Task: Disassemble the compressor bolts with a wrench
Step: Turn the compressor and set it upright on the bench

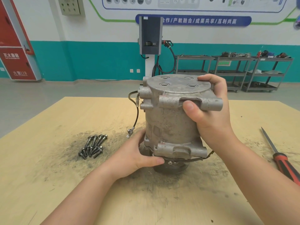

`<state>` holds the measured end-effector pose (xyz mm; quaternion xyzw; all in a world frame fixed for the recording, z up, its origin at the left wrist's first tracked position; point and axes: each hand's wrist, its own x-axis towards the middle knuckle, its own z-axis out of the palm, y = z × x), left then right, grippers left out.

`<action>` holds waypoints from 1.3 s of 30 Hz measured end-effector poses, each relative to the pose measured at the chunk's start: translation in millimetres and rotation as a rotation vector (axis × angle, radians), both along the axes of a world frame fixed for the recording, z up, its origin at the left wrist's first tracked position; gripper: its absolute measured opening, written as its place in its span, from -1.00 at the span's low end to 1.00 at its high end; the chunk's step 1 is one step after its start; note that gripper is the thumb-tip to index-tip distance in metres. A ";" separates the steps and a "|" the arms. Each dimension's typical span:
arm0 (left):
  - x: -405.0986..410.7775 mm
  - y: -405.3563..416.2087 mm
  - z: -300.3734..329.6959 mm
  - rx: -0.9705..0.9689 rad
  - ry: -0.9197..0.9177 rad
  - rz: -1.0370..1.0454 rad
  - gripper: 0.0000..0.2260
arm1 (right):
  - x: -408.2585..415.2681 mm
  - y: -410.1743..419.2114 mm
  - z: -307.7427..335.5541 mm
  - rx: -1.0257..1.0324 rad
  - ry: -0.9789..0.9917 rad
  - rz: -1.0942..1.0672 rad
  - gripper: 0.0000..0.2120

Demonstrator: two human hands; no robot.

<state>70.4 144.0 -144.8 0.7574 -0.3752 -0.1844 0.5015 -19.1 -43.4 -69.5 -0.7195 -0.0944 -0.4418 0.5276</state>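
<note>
A grey cast-metal compressor (170,120) stands upright on the wooden table (48,184), pulley end down. Its flat top cover shows four empty bolt holes. My right hand (209,108) grips the upper right of the body, thumb on the front lug and fingers over the top rim. My left hand (138,153) holds the lower left flange, thumb lying across the front near the pulley. Several dark loose bolts (93,146) lie in a heap on the table to the left. No wrench is visible.
A screwdriver with a red and black handle (280,159) lies at the table's right edge. A black cable with a white plug (135,120) hangs off the compressor's left side. Dark grime stains the tabletop around the parts. Metal shelving carts stand by the far wall.
</note>
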 end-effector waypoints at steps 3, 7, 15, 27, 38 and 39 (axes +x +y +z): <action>-2.7 0.6 1.6 0.003 0.016 -0.030 -0.30 | -1.9 3.1 -0.7 0.000 -0.009 -0.024 -0.43; -5.4 9.4 13.9 0.168 -0.107 0.032 -0.42 | -3.9 6.0 -1.8 0.027 -0.024 -0.051 -0.42; -12.7 17.3 27.1 0.338 -0.330 0.103 -0.33 | -5.9 14.5 -2.8 0.051 -0.037 -0.130 -0.41; -14.4 14.1 19.7 0.208 -0.231 0.050 -0.81 | -3.5 24.9 -3.7 0.082 -0.045 -0.189 -0.39; -4.6 26.6 30.5 0.301 -0.161 0.010 -0.34 | -0.2 2.2 -0.4 -0.007 0.040 -0.024 -0.46; 0.8 31.8 33.0 0.300 -0.156 0.052 -0.34 | 0.6 -1.9 0.3 -0.002 0.058 0.018 -0.46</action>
